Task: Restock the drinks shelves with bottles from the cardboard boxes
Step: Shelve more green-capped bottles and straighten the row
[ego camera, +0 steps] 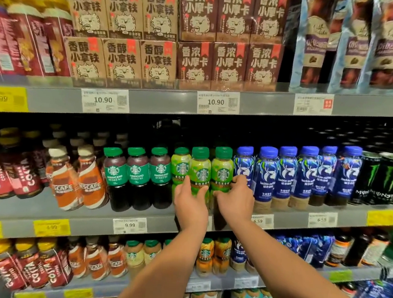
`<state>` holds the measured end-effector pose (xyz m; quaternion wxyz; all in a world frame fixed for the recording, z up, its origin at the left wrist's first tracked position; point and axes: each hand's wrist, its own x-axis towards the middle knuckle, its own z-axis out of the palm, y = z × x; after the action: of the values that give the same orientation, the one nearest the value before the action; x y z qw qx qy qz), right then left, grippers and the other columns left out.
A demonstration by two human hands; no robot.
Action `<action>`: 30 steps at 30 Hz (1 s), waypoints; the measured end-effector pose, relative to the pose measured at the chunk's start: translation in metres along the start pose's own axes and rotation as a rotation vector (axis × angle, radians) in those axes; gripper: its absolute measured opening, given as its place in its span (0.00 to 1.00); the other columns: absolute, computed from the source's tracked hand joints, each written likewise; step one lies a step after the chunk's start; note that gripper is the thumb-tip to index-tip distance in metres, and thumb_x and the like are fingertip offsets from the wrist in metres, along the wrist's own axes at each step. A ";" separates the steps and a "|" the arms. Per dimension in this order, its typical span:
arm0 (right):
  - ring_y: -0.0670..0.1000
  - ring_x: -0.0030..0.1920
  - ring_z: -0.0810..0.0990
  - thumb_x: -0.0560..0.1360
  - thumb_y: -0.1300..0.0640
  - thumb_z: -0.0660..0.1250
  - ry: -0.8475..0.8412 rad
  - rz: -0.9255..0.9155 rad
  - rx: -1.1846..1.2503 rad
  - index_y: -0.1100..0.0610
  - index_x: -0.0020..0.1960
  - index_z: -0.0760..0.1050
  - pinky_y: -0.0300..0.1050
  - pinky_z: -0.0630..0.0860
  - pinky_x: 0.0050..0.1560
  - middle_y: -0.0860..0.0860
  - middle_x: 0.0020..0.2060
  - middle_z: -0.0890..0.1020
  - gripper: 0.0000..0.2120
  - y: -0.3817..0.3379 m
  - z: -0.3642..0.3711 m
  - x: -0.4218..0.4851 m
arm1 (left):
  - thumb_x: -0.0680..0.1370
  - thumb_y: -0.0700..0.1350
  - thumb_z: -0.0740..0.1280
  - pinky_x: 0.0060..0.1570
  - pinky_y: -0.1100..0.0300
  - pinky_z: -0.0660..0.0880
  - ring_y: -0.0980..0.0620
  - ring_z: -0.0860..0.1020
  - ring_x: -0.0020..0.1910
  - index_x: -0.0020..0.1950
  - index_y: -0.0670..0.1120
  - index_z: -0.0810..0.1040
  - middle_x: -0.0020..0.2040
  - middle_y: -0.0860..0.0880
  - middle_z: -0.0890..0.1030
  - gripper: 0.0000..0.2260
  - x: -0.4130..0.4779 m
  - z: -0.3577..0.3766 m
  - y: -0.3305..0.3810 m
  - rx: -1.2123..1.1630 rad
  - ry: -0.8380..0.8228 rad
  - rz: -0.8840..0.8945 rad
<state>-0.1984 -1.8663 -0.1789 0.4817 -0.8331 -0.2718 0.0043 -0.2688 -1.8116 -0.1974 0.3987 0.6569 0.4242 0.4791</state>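
Three light-green Starbucks bottles with green caps stand at the front of the middle shelf (92,220). My left hand (191,202) is wrapped around the lower part of the middle green bottle (199,167). My right hand (235,200) grips the base of the right green bottle (222,168), its fingers reaching toward the neighbouring blue bottle. The left green bottle (180,165) stands untouched beside my left hand. No cardboard box is in view.
Dark Americano bottles (136,174) stand left of the green ones and blue Luckin bottles (266,172) right, then Monster cans (389,179). Coffee cartons (158,39) fill the top shelf. More bottles line the lower shelf (202,281). Price tags hang on the shelf edges.
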 end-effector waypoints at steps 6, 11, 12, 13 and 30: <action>0.49 0.48 0.78 0.69 0.59 0.74 0.084 -0.001 0.095 0.55 0.55 0.73 0.41 0.71 0.46 0.47 0.48 0.80 0.17 0.005 0.009 -0.006 | 0.76 0.50 0.69 0.48 0.62 0.67 0.52 0.73 0.52 0.71 0.45 0.71 0.57 0.47 0.74 0.25 -0.001 -0.005 -0.005 0.067 -0.023 0.016; 0.52 0.54 0.78 0.70 0.56 0.74 0.103 0.073 0.143 0.57 0.60 0.73 0.42 0.70 0.49 0.49 0.50 0.79 0.20 0.006 0.010 -0.010 | 0.75 0.49 0.71 0.46 0.61 0.67 0.56 0.70 0.48 0.65 0.45 0.72 0.60 0.48 0.75 0.21 -0.003 -0.006 -0.003 0.066 0.004 -0.031; 0.52 0.53 0.77 0.70 0.56 0.74 0.111 0.074 0.139 0.57 0.59 0.74 0.42 0.71 0.50 0.50 0.50 0.79 0.20 0.007 0.011 -0.010 | 0.75 0.47 0.71 0.46 0.61 0.68 0.56 0.70 0.48 0.66 0.45 0.71 0.60 0.48 0.74 0.21 -0.005 -0.005 -0.004 0.069 -0.009 -0.028; 0.52 0.52 0.77 0.70 0.55 0.74 0.117 0.073 0.133 0.57 0.59 0.74 0.43 0.72 0.50 0.50 0.49 0.78 0.20 0.008 0.011 -0.010 | 0.74 0.45 0.71 0.47 0.61 0.69 0.56 0.70 0.48 0.67 0.45 0.71 0.60 0.48 0.73 0.22 -0.006 -0.005 -0.006 0.073 -0.024 -0.017; 0.49 0.43 0.76 0.69 0.53 0.76 0.158 0.151 0.138 0.57 0.50 0.75 0.40 0.68 0.41 0.49 0.43 0.78 0.15 0.013 0.015 -0.002 | 0.73 0.48 0.72 0.42 0.59 0.65 0.49 0.72 0.45 0.48 0.41 0.76 0.51 0.46 0.75 0.12 0.008 0.006 -0.018 0.205 -0.029 -0.027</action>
<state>-0.1982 -1.8604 -0.1980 0.5561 -0.8138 -0.1685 -0.0065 -0.2646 -1.7992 -0.2133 0.3421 0.6953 0.4740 0.4181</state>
